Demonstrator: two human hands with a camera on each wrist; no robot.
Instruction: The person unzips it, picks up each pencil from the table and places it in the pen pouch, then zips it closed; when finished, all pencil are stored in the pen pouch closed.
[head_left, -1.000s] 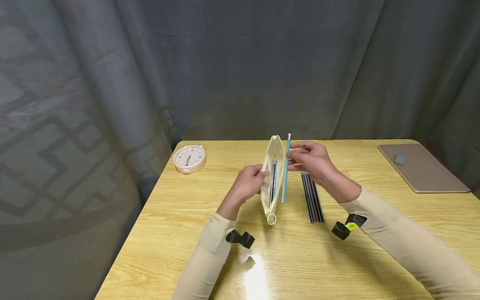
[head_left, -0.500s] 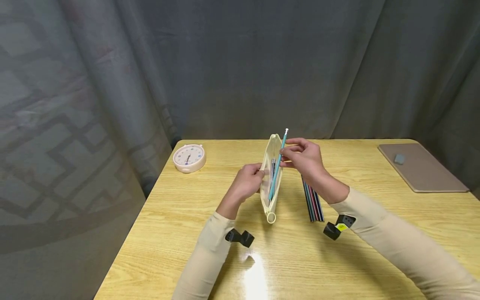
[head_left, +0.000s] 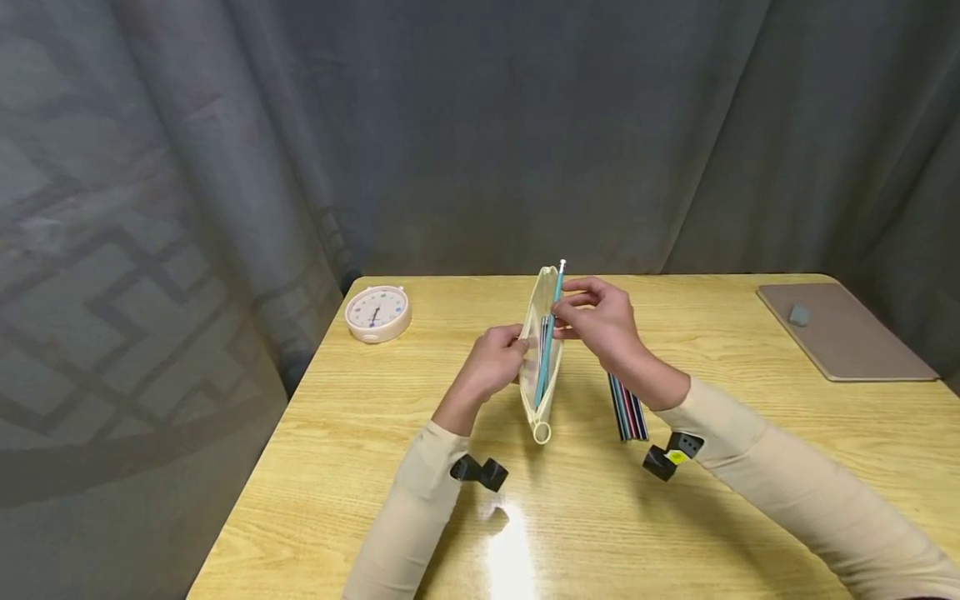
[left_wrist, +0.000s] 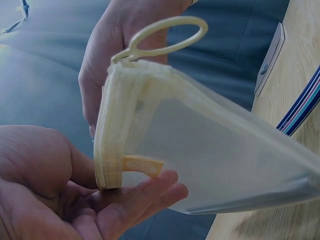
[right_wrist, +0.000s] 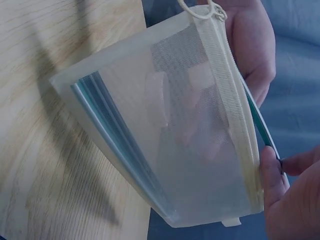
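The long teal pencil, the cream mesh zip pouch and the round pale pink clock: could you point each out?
Long teal pencil (head_left: 546, 354): head view, on the middle of its shaft.
Cream mesh zip pouch (right_wrist: 150, 140): right wrist view, on its mesh side wall.
Round pale pink clock (head_left: 378, 312): head view, on its dial.

1. The left hand (head_left: 486, 367) pinches, its thumb (head_left: 522, 344) on one side and fingers (left_wrist: 142, 199) reaching along the other.
2. Just to its right and slightly farther forward, the right hand (head_left: 606, 323) pinches between thumb and fingertips.
3. Behind the left hand, the left forearm (head_left: 408, 508) slants back leftward, wrist nearly straight.
4. Behind the right hand, the right forearm (head_left: 795, 479) runs back and outward to the right.
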